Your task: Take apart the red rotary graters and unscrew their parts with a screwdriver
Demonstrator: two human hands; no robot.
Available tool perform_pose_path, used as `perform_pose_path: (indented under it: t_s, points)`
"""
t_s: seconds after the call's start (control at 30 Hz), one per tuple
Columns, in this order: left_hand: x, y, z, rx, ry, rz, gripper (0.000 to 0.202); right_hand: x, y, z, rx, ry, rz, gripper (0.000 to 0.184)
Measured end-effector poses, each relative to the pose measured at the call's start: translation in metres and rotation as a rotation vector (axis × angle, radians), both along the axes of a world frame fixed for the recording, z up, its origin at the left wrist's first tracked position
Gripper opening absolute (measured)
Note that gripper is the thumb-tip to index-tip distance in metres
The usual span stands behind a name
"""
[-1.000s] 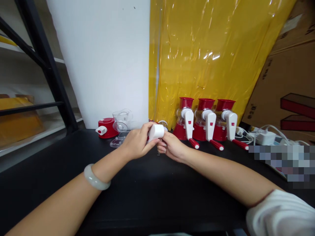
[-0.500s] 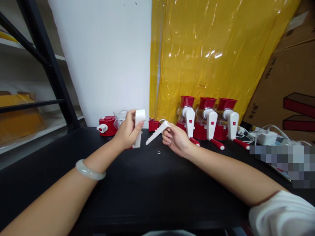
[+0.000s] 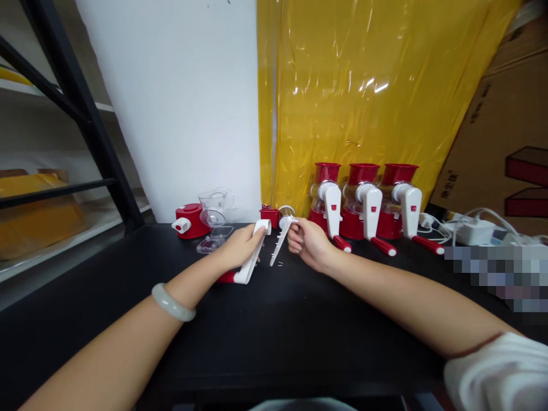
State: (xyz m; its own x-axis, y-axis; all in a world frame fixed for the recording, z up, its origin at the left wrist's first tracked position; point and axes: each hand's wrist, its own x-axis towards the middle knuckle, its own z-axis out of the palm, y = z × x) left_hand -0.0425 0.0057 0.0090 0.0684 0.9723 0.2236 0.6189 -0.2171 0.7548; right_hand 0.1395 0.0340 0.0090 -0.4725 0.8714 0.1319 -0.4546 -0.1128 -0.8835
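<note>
My left hand [image 3: 240, 245] is closed around a white crank handle [image 3: 249, 266], whose red grip [image 3: 226, 277] points left. A narrow white cover strip [image 3: 280, 242] with small pegs along its edge hangs from the pinched fingers of my right hand [image 3: 310, 242]. The two white parts are close together but apart. Several tiny screws [image 3: 280, 264] lie on the black table [image 3: 299, 331] below the strip. Behind my hands are a grater drum [image 3: 286, 214] and a red hopper [image 3: 269, 216].
At right stand three red-and-white rotary graters [image 3: 329, 202] in a row, beside white cables and a power adapter [image 3: 477, 231]. A red grater base [image 3: 190, 220] and clear plastic parts [image 3: 213, 217] sit at left. A black-framed shelf [image 3: 81, 114] borders the left side.
My left hand has moved right and down, tilting the crank handle so its red grip shows. My right hand has turned the cover strip steeper. The grater drum and clear parts are now less covered.
</note>
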Motion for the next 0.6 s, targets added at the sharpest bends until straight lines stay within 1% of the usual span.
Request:
perform_pose_path:
  t_s: [0.13,0.33,0.47,0.6]
  points:
    - [0.0031,0.0010,-0.0067,0.018,0.063,-0.017,0.048,-0.0012,-0.0008,-0.0008,-0.008,-0.018,0.002,0.026]
    - [0.0048,0.0009,-0.0101,0.068,0.301,0.023,0.049,-0.0012,-0.0027,0.0002,-0.016,-0.039,-0.006,0.028]
    - [0.0056,-0.0007,-0.0114,0.112,0.356,0.006,0.054,-0.0013,-0.0019,0.0002,-0.011,-0.039,-0.013,0.030]
    - [0.0099,-0.0056,-0.0114,0.139,0.393,0.010,0.047,-0.0019,-0.0007,-0.0009,-0.013,-0.043,-0.017,0.030]
